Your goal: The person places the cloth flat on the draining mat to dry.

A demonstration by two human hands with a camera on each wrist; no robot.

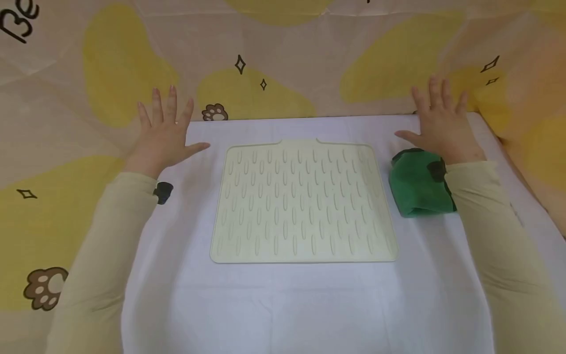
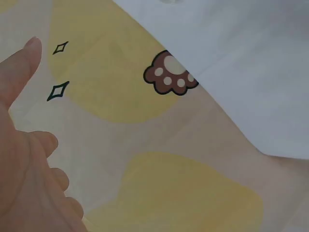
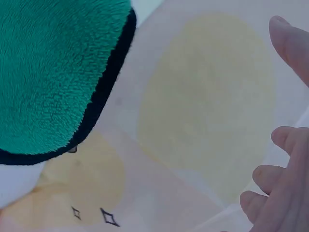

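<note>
Pale, softly wrinkled sleeves [image 1: 101,221] enter from seven and five o'clock. Fingers spread, the left hand [image 1: 161,132] lies at ten o'clock and the right hand [image 1: 444,125] at two, the grip of each released. Centre: flat cream mat [image 1: 302,201], roughly rectangular with rounded corners, embossed with rows of slender ovals. Just beside it, at three o'clock and near the right hand: plush green cloth [image 1: 415,184], dark-edged. Both lie on the white, fabric-covered worktop [image 1: 283,309]. Toward twelve: creased sheet [image 1: 300,49] with yellow patches.
</note>
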